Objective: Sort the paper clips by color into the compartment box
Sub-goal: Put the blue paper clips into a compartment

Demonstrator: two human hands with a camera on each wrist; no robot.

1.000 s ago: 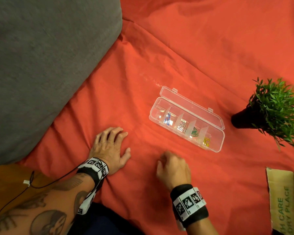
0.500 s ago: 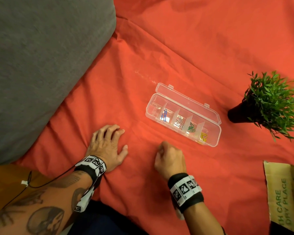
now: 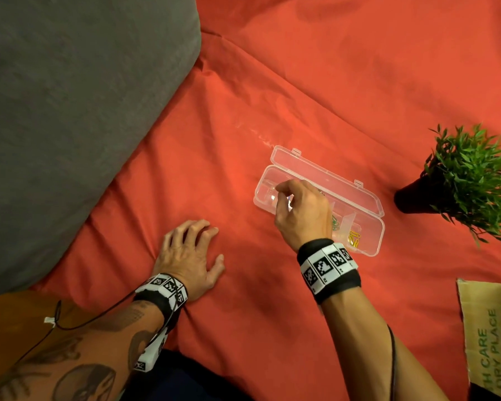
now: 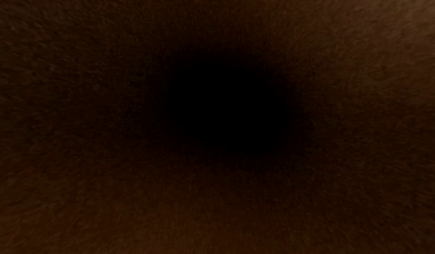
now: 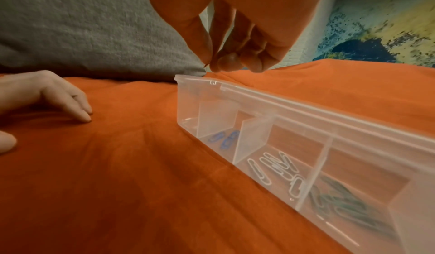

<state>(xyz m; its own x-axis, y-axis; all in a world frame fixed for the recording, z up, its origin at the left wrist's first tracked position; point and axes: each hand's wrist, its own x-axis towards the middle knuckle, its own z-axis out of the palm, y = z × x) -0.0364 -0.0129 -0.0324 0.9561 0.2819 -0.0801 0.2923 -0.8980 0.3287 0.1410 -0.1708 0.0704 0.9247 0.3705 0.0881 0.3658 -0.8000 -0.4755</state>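
The clear compartment box (image 3: pixel 381 235) lies open on the red cloth, lid flat behind it. My right hand (image 3: pixel 284 195) hovers over its left end, thumb and fingers (image 5: pixel 226 62) pinched on a thin, hard-to-see paper clip above the end compartment. Inside the box lie blue clips (image 5: pixel 223 139), white clips (image 5: pixel 275 167), green clips (image 5: pixel 348 209) and, at the right end, yellow clips (image 3: pixel 354 238). My left hand (image 3: pixel 191 250) rests flat on the cloth to the left of the box, holding nothing. The left wrist view is dark.
A large grey cushion (image 3: pixel 70 111) fills the left and back left. A small green plant in a black pot (image 3: pixel 469 180) stands right of the box. A piece of printed cardboard (image 3: pixel 489 337) lies at the right edge.
My right hand has lifted from the cloth in front of the box and moved up over its left end with fingers pinched. The left hand has stayed put.
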